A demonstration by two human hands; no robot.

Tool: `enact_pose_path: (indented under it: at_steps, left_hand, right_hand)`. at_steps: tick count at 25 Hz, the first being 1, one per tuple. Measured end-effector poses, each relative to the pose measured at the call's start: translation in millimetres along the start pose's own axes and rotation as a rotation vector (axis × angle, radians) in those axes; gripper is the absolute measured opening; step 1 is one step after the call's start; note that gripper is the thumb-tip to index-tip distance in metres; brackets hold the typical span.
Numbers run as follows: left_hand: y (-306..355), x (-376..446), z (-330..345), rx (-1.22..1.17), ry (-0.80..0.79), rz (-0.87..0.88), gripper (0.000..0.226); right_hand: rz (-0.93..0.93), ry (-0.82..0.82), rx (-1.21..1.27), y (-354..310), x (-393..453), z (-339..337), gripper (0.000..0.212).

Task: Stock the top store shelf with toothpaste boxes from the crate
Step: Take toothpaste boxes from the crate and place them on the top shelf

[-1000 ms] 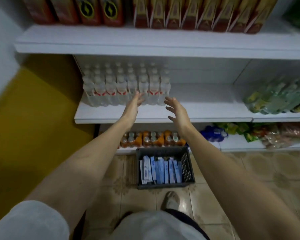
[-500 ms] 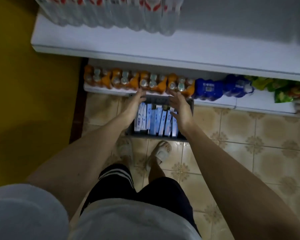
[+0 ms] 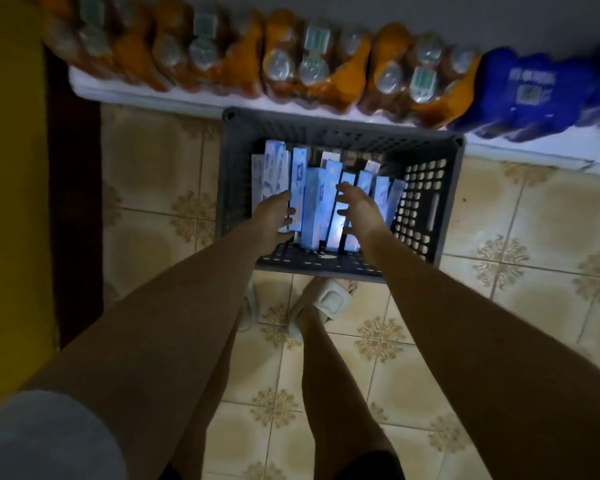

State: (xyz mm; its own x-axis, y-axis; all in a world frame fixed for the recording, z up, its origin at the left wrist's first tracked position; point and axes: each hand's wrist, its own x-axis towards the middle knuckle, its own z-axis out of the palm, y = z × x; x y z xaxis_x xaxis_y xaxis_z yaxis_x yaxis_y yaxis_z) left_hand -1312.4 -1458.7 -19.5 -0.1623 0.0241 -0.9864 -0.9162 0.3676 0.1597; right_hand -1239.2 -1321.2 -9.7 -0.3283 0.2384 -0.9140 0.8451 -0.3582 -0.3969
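A dark grey plastic crate (image 3: 326, 131) stands on the tiled floor against the lowest shelf. Several blue and white toothpaste boxes (image 3: 312, 192) stand upright in its left and middle part. My left hand (image 3: 272, 216) is inside the crate at the left side of the bunch, fingers apart, thumb resting against a box. My right hand (image 3: 359, 209) hovers over the right side of the bunch with its fingers spread; it grips nothing. The top shelf is out of view.
The lowest white shelf (image 3: 534, 152) behind the crate holds wrapped packs of orange bottles (image 3: 312, 64) and a blue pack (image 3: 527, 91). A yellow wall (image 3: 11, 202) runs along the left. My slippered feet (image 3: 329, 299) stand just in front of the crate.
My view has tipped down from the shelves to the crate. Both hands have dropped from shelf height into the crate and now flank the toothpaste boxes.
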Motion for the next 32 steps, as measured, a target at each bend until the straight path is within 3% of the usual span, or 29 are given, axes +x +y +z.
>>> enact_pose_path:
  at_steps: [3,5,9,14,17,19,22,26,28,32]
  left_hand:
    - [-30,67,1,0.017,-0.022,-0.088,0.047]
    - [-51,106,4,0.137,0.052,-0.09,0.049]
    - [-84,155,13,0.346,0.173,-0.002,0.081]
    - [-98,174,33,0.593,0.18,0.074,0.072]
    - [-109,181,33,0.701,0.244,0.147,0.064]
    - [-108,177,29,0.71,0.2,0.196,0.06]
    - [-90,162,12,0.622,-0.025,0.152,0.048]
    - [-53,116,-15,0.163,-0.366,-0.135,0.036]
    - [-39,96,-27,0.06,-0.488,-0.238,0.04]
    - [-16,58,-41,-0.058,-0.567,-0.295,0.045]
  right_hand:
    - [0.008,0.017,-0.178,14,70,4,0.04]
    - [-0.034,0.028,-0.312,21,113,7,0.042]
    - [-0.079,-0.001,-0.477,40,169,23,0.049]
    - [0.131,0.008,-0.434,79,181,39,0.056]
    - [0.022,0.005,-0.588,109,173,38,0.032]
    - [-0.007,0.029,-0.597,114,167,34,0.015]
    - [0.032,-0.025,-0.415,104,151,26,0.016]
    - [0.199,-0.041,-0.064,81,121,20,0.039]
    - [0.236,-0.052,0.118,69,106,17,0.036]
    - [0.22,-0.125,0.5,47,77,8,0.032]
